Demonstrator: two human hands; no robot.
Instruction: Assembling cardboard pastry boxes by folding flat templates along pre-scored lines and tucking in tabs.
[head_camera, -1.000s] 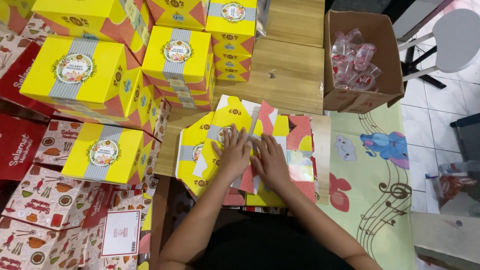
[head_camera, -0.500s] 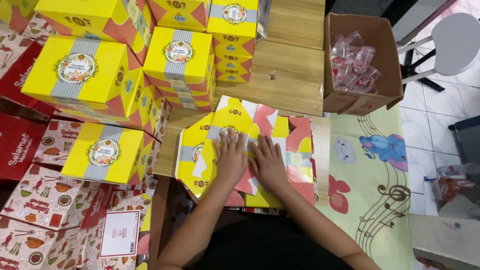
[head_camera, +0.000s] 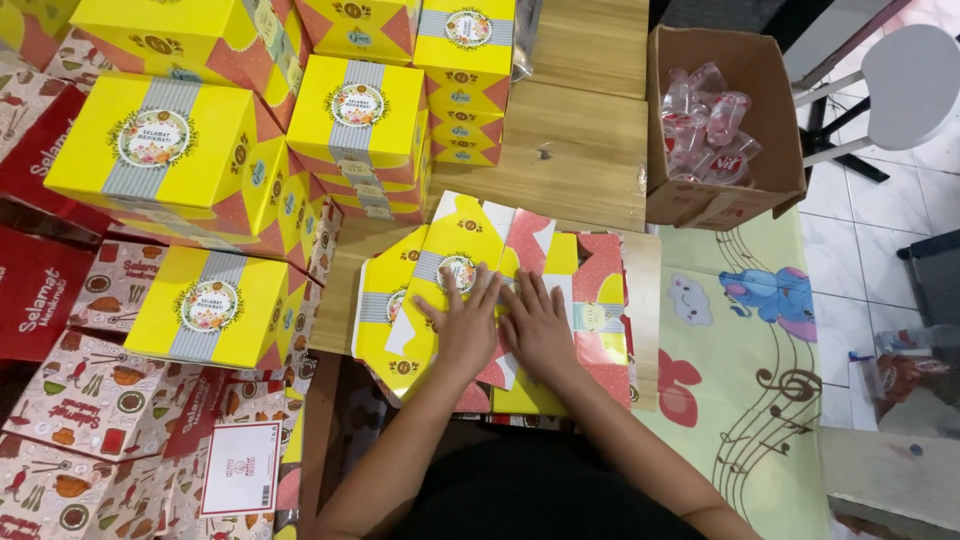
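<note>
Yellow-and-red unfolded cardboard box blank (head_camera: 480, 290) lies flat on the low wooden table (head_camera: 580, 160), both palms pressing it.
Left hand (head_camera: 465, 325) and right hand (head_camera: 540, 328) side by side, fingers spread and flat, nothing clamped. Stacked assembled yellow boxes (head_camera: 360, 120) just left of the blank; brown carton of clear plastic cups (head_camera: 720, 130) to the right, on the edge of a cartoon-print floor mat (head_camera: 760, 340).
</note>
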